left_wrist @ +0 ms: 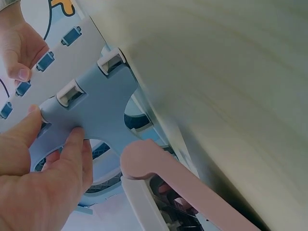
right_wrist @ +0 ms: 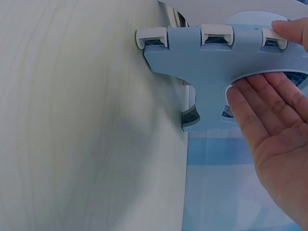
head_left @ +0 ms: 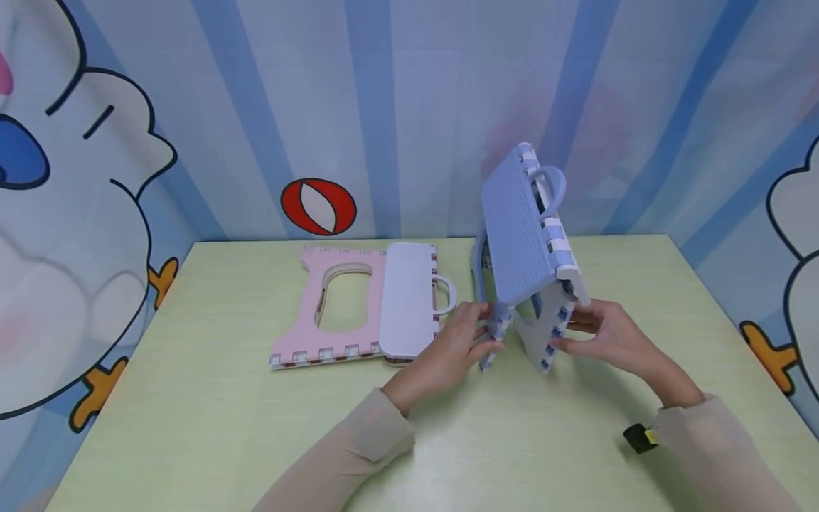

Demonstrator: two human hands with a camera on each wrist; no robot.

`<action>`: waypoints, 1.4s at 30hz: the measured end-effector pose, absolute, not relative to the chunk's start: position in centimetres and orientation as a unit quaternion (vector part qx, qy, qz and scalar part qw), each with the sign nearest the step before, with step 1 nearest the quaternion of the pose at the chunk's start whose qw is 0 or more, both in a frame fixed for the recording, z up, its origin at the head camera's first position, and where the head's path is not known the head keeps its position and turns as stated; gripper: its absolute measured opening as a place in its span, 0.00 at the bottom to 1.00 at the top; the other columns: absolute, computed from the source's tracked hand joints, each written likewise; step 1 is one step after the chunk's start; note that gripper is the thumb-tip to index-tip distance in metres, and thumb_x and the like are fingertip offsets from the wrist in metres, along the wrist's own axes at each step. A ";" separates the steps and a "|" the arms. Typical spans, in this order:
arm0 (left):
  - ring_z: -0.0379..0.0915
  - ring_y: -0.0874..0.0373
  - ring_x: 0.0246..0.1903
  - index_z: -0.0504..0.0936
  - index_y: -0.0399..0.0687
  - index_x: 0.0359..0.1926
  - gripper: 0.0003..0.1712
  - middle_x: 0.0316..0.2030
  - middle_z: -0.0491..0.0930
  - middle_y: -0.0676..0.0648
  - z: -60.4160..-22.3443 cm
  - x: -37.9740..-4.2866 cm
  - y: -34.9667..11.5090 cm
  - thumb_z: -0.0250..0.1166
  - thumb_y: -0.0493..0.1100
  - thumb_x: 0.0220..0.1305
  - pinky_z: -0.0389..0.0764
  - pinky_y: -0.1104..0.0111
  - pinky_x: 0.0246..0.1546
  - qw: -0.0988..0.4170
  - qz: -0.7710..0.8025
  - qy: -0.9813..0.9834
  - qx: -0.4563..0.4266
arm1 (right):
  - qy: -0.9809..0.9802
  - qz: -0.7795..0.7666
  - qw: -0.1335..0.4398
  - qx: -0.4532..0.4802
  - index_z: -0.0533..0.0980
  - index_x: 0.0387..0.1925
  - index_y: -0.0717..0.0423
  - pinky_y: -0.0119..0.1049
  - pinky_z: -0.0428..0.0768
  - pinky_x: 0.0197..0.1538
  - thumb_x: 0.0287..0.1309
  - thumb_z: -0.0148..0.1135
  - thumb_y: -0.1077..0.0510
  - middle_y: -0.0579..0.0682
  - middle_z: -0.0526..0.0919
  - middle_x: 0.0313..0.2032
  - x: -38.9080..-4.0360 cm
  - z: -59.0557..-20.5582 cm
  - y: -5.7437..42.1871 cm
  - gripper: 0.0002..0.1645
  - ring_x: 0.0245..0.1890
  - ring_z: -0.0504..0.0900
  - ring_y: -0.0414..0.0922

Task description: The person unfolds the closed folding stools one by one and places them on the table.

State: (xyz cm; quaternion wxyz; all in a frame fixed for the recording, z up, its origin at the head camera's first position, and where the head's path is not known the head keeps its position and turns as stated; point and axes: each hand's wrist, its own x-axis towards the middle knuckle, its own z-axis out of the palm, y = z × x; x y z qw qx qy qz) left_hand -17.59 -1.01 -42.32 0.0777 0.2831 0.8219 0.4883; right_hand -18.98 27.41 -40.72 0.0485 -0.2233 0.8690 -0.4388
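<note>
A blue and white folding stool (head_left: 517, 227) stands part-folded on the table, its leg panels spread only a little and its seat tilted. My left hand (head_left: 456, 340) grips the near edge of its left leg panel (left_wrist: 103, 96), thumb on the hinged edge and fingers against the face. On the other side, my right hand (head_left: 604, 333) pinches the edge of the right leg panel (right_wrist: 211, 62), its fingers lying by the oval cutout. The loop handle (head_left: 553, 188) sticks out from the raised side of the seat.
Left of the blue stool, a pink and white folding stool (head_left: 303, 323) lies flat, its handle (head_left: 448, 295) pointing toward the blue one. A black tag (head_left: 640, 438) is near the right sleeve. A striped cartoon curtain (head_left: 422, 114) rises behind the table (head_left: 211, 427).
</note>
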 end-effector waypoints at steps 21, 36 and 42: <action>0.64 0.50 0.66 0.57 0.32 0.70 0.34 0.62 0.62 0.36 -42.4 -17.8 -1.3 0.58 0.44 0.72 0.70 0.74 0.61 0.091 0.488 0.819 0.287 | 0.867 -0.446 0.051 -0.217 0.75 0.56 0.72 0.39 0.83 0.50 0.56 0.71 0.66 0.66 0.81 0.50 -19.0 -40.7 28.7 0.27 0.45 0.80 0.29; 0.61 0.52 0.65 0.57 0.32 0.71 0.34 0.62 0.62 0.38 -42.3 -17.7 -1.6 0.59 0.42 0.72 0.69 0.75 0.61 0.094 0.492 0.811 0.301 | 0.873 -0.440 0.047 -0.207 0.74 0.57 0.73 0.34 0.83 0.49 0.55 0.72 0.66 0.67 0.81 0.50 -18.6 -40.9 29.7 0.29 0.45 0.80 0.27; 0.61 0.51 0.65 0.57 0.31 0.71 0.34 0.61 0.62 0.38 -42.1 -17.6 -1.6 0.59 0.42 0.72 0.69 0.74 0.62 0.096 0.493 0.811 0.300 | 0.872 -0.437 0.040 -0.216 0.74 0.57 0.73 0.31 0.82 0.48 0.54 0.72 0.67 0.67 0.82 0.49 -18.6 -40.9 30.0 0.29 0.45 0.79 0.27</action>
